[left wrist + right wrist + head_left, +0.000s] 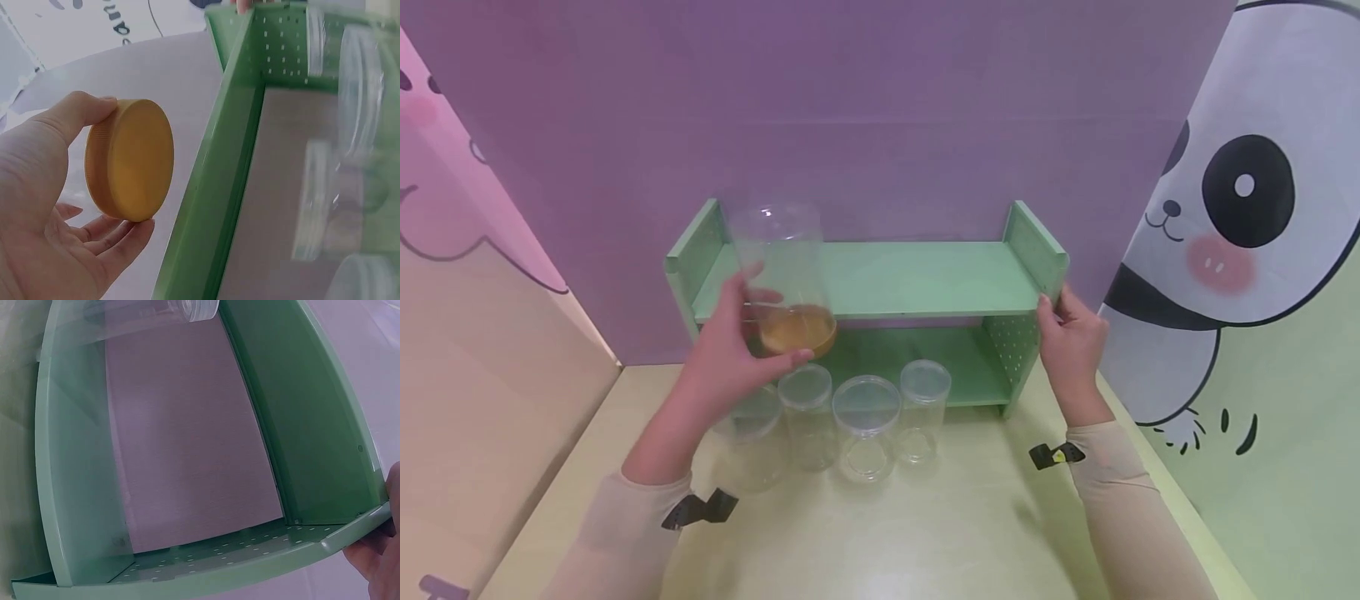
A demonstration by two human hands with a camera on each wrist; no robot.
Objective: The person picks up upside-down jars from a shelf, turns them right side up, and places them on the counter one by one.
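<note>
My left hand (737, 333) holds a tall clear jar (782, 258) at the left front of the green shelf (925, 271), above the table. Its orange-yellow lid (140, 162) is at the lower end, ribbed round the edge, between thumb and fingers in the left wrist view. On the right, my right hand (1071, 342) grips the front edge of the shelf's side panel; in the right wrist view only part of that hand (381, 550) shows. Several clear lidded jars (867, 425) stand on the table before the shelf, the leftmost partly behind my left hand.
The shelf has two levels, with a raised panel at either end and small holes in the lower right side (1013, 346). A purple wall (880, 150) rises close behind it. Cartoon-printed panels flank the pale table (887, 542), a panda (1247, 192) on the right.
</note>
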